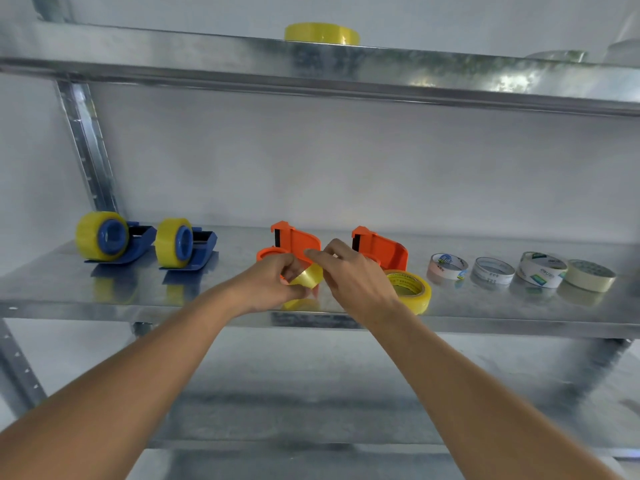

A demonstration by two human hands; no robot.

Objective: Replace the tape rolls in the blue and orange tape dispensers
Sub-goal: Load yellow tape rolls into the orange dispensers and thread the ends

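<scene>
At the front of the middle shelf (173, 303) we hold a yellow tape roll (306, 278) just before the left orange dispenser (294, 242). Our left hand (277, 282) curls its fingers around the roll; our right hand (349, 271) pinches near its top edge, perhaps the loose end, which we cannot see clearly. We think the thin glossy film may stick to itself or tear if pulled crooked. Beside us lies a second yellow roll (412, 289) near the other orange dispenser (384, 249). Both blue dispensers (138, 244) carry full round rolls on smooth plastic hubs.
</scene>
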